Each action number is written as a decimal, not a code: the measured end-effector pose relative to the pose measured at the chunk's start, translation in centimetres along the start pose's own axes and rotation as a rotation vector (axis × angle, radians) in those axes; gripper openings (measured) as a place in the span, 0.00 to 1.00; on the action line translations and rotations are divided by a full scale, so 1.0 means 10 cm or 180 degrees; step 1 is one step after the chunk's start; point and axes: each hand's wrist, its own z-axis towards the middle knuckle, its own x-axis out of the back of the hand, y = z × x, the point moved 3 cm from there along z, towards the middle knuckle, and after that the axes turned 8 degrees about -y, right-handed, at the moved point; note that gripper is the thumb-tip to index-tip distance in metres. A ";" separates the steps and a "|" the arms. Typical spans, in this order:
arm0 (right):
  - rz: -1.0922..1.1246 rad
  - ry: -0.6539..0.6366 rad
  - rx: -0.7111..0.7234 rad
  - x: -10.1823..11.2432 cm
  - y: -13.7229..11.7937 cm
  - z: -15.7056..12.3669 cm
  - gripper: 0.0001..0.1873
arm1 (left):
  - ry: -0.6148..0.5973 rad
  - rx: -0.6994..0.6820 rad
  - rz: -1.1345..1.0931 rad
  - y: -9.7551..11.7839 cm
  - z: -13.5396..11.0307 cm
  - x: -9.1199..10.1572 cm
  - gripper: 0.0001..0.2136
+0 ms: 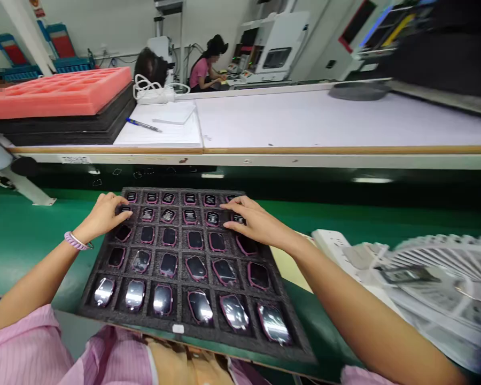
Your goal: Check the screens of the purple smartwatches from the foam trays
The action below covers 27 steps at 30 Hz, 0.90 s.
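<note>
A black foam tray (180, 330) with several compartments lies across the bench in front of me. Most compartments show a dark, glossy smartwatch case (169, 264) with a pinkish-purple rim. My left hand (106, 214) is at the tray's far left corner, thumb and forefinger apart on either side of a dark watch case in the second row from the back. Across the tray, my right hand (251, 220) hovers at the far right end, its thumb and fingers spread over the second-row compartment. A watch case (239, 218) there is partly hidden by this hand.
Right of the tray are a white power strip (332, 241) and a white fan (433, 283). A shelf (284, 123) behind carries red foam (64, 93) on black foam sheets, papers (164, 133) and a pen (143, 125). Several people sit beyond it.
</note>
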 end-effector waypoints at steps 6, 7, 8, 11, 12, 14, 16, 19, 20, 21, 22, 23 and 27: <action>-0.0220 -0.0671 0.0931 -0.30 -1.17 0.56 0.18 | -0.0419 0.0288 -0.0162 -0.23 -0.42 -0.32 0.19; -0.0329 -0.0769 0.0978 -0.35 -1.37 0.65 0.17 | -0.0385 0.0339 -0.0118 -0.18 -0.45 -0.36 0.20; -0.0489 -0.0851 0.0974 -0.41 -1.54 0.73 0.16 | -0.0382 0.0398 -0.0052 -0.13 -0.46 -0.38 0.20; -0.1054 -0.0996 0.0797 -0.56 -1.87 0.90 0.15 | -0.0629 0.0487 0.0189 0.04 -0.46 -0.42 0.21; -0.1176 -0.1026 0.0766 -0.60 -1.92 0.94 0.15 | -0.0645 0.0501 0.0213 0.09 -0.45 -0.42 0.21; -0.1223 -0.1049 0.0810 -0.68 -1.96 0.98 0.14 | -0.0577 0.0544 0.0222 0.16 -0.42 -0.41 0.20; -0.1044 -0.0976 0.0901 -0.74 -1.94 1.01 0.10 | -0.0494 0.0597 0.0162 0.18 -0.39 -0.41 0.19; -0.0505 -0.0651 0.1147 -0.77 -1.86 0.99 0.06 | -0.0397 0.0637 -0.0090 0.17 -0.37 -0.38 0.17; -0.0243 -0.0514 0.1242 -0.77 -1.83 0.97 0.08 | -0.0373 0.0624 -0.0185 0.17 -0.38 -0.35 0.16; 0.0075 -0.0409 0.1316 -0.75 -1.80 0.94 0.09 | -0.0326 0.0578 -0.0342 0.18 -0.38 -0.32 0.16; 0.0457 -0.0350 0.1347 -0.72 -1.76 0.91 0.11 | -0.0255 0.0480 -0.0610 0.20 -0.38 -0.28 0.16; 0.0902 -0.0352 0.1308 -0.67 -1.72 0.88 0.12 | -0.0173 0.0317 -0.0998 0.23 -0.37 -0.24 0.17; 0.2662 -0.0627 0.0499 -0.39 -1.55 0.79 0.20 | 0.0008 -0.0707 -0.3212 0.53 -0.22 -0.06 0.17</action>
